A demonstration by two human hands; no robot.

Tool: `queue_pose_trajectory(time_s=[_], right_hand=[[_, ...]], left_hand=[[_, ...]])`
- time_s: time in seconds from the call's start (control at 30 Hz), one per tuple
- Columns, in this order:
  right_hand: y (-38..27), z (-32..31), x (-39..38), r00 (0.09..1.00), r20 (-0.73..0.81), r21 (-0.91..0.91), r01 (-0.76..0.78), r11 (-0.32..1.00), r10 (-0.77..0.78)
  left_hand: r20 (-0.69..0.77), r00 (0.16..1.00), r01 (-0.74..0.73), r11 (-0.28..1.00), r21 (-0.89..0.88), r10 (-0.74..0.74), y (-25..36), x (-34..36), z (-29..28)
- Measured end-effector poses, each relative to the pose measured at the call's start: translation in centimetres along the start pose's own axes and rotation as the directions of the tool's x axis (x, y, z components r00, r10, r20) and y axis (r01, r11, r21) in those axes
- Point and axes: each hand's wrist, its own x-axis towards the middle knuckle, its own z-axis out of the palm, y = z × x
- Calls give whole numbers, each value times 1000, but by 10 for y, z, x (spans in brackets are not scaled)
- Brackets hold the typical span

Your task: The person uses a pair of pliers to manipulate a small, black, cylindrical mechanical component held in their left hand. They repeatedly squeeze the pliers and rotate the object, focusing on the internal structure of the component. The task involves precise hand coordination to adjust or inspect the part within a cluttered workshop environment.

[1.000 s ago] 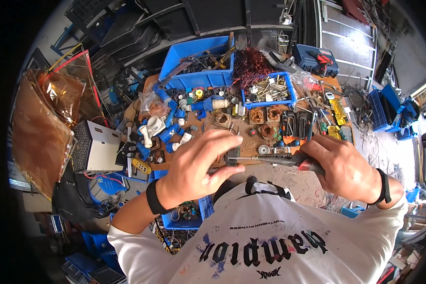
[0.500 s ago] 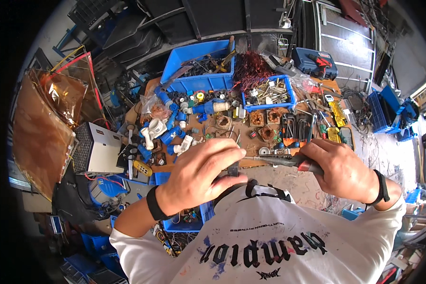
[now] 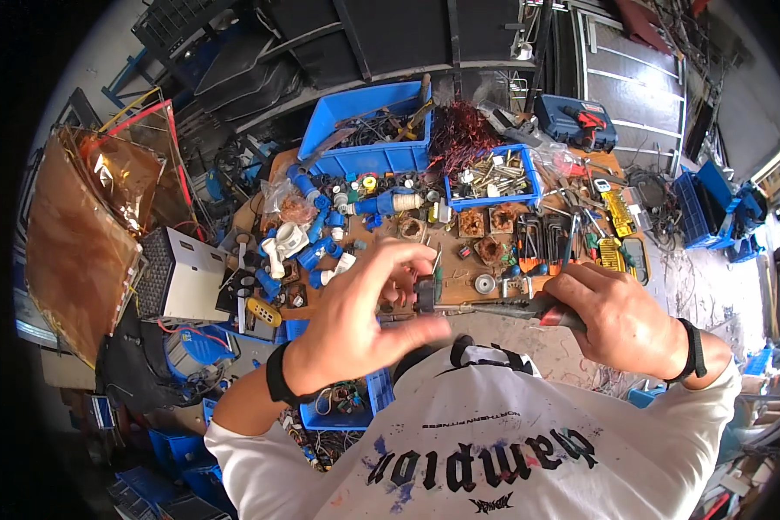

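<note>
By the near edge of the brown wooden table (image 3: 459, 279), right hand (image 3: 624, 316) clenches slim red-and-black tool (image 3: 529, 308); left hand (image 3: 348, 328) gapes around small black part (image 3: 425, 295), contact unclear; steady alignment helps.

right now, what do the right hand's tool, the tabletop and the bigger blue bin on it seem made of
Tool: black-and-red handle, probably matte plastic or rubber, going by its dull look; thin grey shaft, likely metal.
Tabletop: apparently wood or board, matte brown; grain unclear.
Bigger blue bin: likely smooth moulded plastic, from its even colour and ribbed wall.
</note>
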Motion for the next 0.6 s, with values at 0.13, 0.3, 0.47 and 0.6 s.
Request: queue_pose_trajectory(time_s=[0.13,0.3,0.47,0.6], right_hand=[[2,-4,-1,1000,18,64,-16,998,15],[8,4,1,1000,13,-6,-20,1000,20],[12,13,3,999,51,9,-5,1000,4],[15,20,10,993,106,199,-73,977,53]], left_hand=[[-5,929,-357,899,253,370,-10,1,2],[318,876,448,858,-253,-364,0,-8,0],[489,726,661,687,-301,-484,1,0,-10],[-40,998,45,999,15,-44,4,-8,3]])
